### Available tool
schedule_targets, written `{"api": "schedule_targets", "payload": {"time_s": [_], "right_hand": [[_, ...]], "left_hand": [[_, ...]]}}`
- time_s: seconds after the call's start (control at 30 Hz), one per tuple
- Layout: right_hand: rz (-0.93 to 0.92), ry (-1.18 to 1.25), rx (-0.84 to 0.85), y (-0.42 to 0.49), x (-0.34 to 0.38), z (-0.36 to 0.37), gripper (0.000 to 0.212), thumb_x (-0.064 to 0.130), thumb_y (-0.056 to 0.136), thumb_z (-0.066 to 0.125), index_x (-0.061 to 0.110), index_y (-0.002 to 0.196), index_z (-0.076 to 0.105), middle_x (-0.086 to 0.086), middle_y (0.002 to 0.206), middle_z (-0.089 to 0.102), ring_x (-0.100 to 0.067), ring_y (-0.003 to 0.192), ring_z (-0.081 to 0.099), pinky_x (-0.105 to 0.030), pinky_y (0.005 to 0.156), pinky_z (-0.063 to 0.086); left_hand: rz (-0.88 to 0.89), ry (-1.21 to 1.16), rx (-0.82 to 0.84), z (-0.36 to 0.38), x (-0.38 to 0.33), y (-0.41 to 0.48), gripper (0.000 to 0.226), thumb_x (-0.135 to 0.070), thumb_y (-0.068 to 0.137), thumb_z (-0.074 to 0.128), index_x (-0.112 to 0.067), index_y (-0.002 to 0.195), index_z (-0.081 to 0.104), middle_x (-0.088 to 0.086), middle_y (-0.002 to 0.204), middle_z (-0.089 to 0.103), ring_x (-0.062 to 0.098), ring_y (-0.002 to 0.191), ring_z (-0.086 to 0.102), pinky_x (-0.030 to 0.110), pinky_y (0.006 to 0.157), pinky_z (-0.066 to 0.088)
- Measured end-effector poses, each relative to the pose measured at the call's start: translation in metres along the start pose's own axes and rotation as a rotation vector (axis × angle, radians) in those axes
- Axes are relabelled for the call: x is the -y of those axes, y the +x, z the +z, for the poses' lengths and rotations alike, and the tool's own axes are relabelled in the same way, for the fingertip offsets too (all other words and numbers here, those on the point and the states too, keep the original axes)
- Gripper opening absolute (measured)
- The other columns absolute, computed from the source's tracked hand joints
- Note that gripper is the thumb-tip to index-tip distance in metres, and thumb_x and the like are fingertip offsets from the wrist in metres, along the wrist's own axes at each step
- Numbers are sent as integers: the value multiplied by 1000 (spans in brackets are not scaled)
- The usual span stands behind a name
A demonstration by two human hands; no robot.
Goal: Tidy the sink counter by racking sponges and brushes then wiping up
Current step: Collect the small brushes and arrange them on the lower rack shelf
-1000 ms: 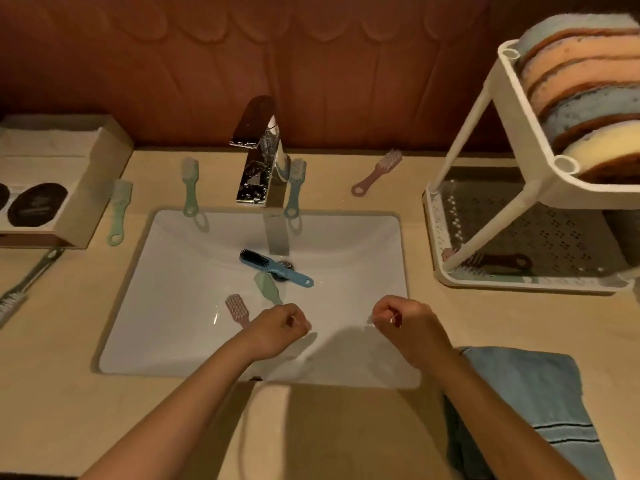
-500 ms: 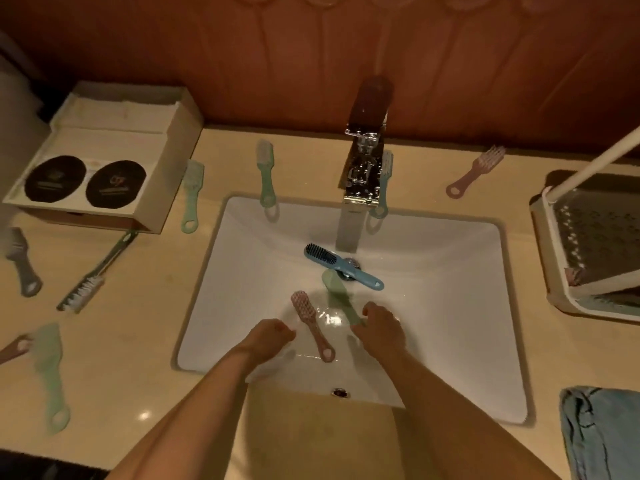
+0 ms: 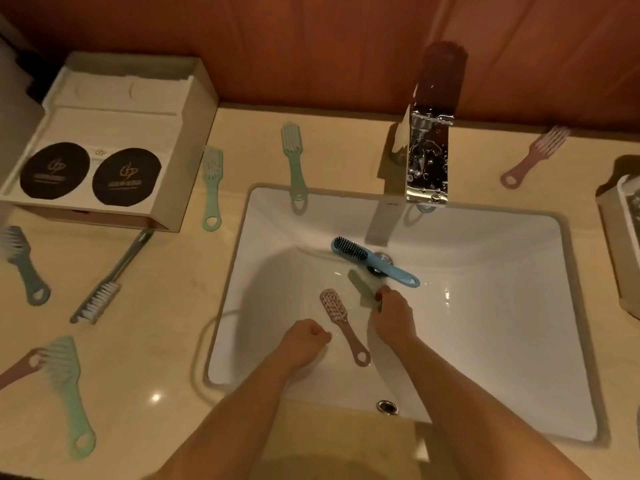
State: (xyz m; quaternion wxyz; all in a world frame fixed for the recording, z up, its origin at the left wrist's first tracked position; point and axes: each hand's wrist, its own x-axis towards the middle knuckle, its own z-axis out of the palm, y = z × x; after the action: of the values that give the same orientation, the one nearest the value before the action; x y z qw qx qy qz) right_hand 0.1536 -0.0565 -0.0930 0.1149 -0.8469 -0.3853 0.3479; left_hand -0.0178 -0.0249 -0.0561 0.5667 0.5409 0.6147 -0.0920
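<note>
Beige counter (image 3: pixel 166 344) frames white sink (image 3: pixel 491 327) where right hand (image 3: pixel 393 318) pinches green brush (image 3: pixel 359 288).

Single head-worn wide-angle view, looking steeply down from the near edge of the table (image 3: pixel 166 358) onto the sink (image 3: pixel 485 323) at close range. It faces the wood-panelled wall (image 3: pixel 311 46), which fills the top of the view.

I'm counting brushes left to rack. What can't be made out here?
Head view:
- green brush: handle end hidden in the grip of the right hand.
- teal brush: behind the faucet, only its loop shows.
- rack: cut off by the right edge; contents unseen.
- pink brush, lower left: cut by the left edge, blurred.
</note>
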Motion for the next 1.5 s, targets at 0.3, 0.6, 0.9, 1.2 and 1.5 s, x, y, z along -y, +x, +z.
{"api": "schedule_targets", "payload": {"time_s": [0.3,0.6,0.9,1.2,1.5], "right_hand": [[49,344,118,-32,-2,-30,14,6,94,40,12,105,34,-11,91,56,-19,67,51,-27,56,40],[96,490,82,-56,-18,-60,28,36,95,44,19,116,53,2,75,54,-10,63,47,-21,56,34],[72,528,36,-71,-37,-63,18,18,86,63,29,90,50,-1,90,60,-22,75,58,-25,64,43],[84,532,-30,-77,-41,-74,22,17,86,62,22,101,47,-14,105,57,-34,82,59,-27,60,44],[29,688,-147,-93,-19,-89,16,28,90,57,33,105,54,-5,97,65,-20,84,59,-25,70,46]], "left_hand": [[-37,8,-162,6,-14,17,16,-27,90,55,-12,92,52,9,100,59,20,86,54,27,74,41],[-124,442,-347,20,-45,34,51,-53,84,54,-10,110,55,7,111,62,27,104,60,34,85,45],[-85,520,-313,28,-60,36,22,-34,83,58,-13,89,62,4,98,65,26,97,63,29,76,44],[-156,25,-270,24,-56,30,35,-26,76,67,-5,100,54,9,95,62,28,89,60,30,68,43],[132,-224,-220,21,-47,-2,26,-24,79,70,-12,96,55,8,96,65,23,85,63,38,80,52]]}}
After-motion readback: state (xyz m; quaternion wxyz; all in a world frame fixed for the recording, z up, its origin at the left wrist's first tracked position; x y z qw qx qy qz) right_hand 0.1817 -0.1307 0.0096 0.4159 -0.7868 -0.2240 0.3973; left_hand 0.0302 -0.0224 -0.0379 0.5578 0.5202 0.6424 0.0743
